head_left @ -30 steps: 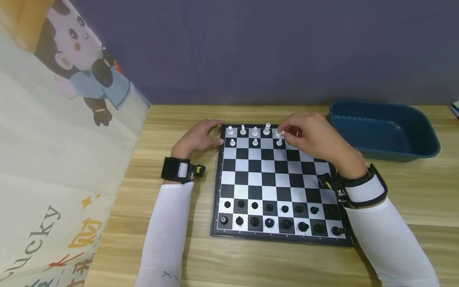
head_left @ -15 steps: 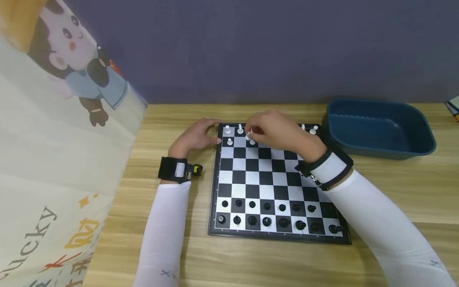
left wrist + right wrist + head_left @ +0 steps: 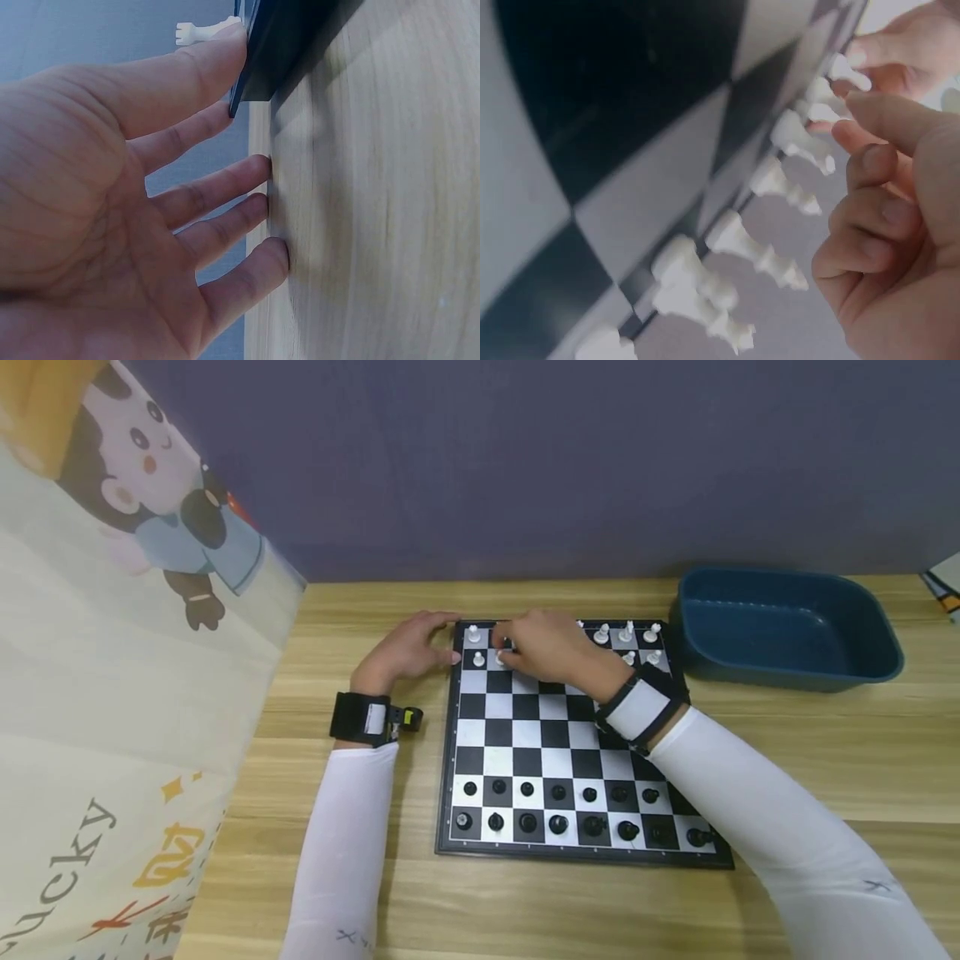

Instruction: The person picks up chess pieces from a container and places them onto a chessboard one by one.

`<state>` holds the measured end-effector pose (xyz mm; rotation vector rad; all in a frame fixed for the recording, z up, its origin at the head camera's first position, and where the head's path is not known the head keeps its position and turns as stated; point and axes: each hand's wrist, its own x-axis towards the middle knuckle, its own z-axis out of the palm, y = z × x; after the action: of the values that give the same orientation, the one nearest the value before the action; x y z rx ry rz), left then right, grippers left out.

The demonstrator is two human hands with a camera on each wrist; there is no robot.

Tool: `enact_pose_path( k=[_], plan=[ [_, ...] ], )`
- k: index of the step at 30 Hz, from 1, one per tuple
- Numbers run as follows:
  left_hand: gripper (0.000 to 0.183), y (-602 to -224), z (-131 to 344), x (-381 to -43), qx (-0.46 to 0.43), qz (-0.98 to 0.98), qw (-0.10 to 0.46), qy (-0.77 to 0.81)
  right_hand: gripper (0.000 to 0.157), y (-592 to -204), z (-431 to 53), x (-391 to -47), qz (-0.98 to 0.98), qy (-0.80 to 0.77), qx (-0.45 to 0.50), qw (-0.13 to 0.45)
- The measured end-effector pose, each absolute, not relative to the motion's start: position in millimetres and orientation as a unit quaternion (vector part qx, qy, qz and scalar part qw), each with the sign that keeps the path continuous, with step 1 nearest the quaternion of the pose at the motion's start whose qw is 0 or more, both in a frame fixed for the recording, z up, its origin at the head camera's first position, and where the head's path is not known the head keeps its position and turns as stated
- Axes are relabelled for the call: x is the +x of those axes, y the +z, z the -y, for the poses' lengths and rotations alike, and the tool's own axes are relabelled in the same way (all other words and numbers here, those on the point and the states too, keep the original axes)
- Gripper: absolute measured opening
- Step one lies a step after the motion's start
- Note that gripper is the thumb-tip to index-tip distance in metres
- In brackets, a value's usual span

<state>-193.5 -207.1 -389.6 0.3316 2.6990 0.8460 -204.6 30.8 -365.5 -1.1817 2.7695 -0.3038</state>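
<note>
My right hand (image 3: pixel 543 646) is over the far left part of the chessboard (image 3: pixel 527 729), its thumb and index finger pinching a small white pawn (image 3: pixel 500 657) at the second row. The fingertips partly cover that pawn in the right wrist view, where the other fingers are curled. At the board's left edge rests my left hand (image 3: pixel 405 652), fingers fairly straight, thumb and index finger touching the rim, the other fingertips on the table. Nearby stand a white rook (image 3: pixel 473 633) in the corner and a white pawn (image 3: pixel 478 658) before it. The right hand hides some white pieces.
Black pieces (image 3: pixel 558 823) fill two rows along the near side of the board. More white pieces (image 3: pixel 626 632) stand at the far right. A dark blue plastic bin (image 3: pixel 791 627) sits beside the board's far right corner. A printed cloth (image 3: pixel 112 693) hangs at left.
My right hand has moved left along the far rows, carrying the white pawn to the second square from the left. The left hand stays at the board's edge.
</note>
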Motion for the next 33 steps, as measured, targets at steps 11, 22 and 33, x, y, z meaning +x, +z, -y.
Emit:
enact_pose_path(
  k=[11,22,33],
  plan=[
    [0.068,-390,210,-194,0.114,-0.939,0.149,0.289,0.024,-337,-115,-204,-0.929,-0.235,-0.28,-0.048],
    [0.068,-393,213,-193,0.119,-0.938,0.149,0.289,0.045,-347,-251,-211,-0.964,-0.214,-0.125,0.101],
    [0.068,-395,214,-194,0.121,-0.937,0.151,0.289,0.046,-382,-267,-227,-0.957,-0.17,-0.14,0.188]
  ],
)
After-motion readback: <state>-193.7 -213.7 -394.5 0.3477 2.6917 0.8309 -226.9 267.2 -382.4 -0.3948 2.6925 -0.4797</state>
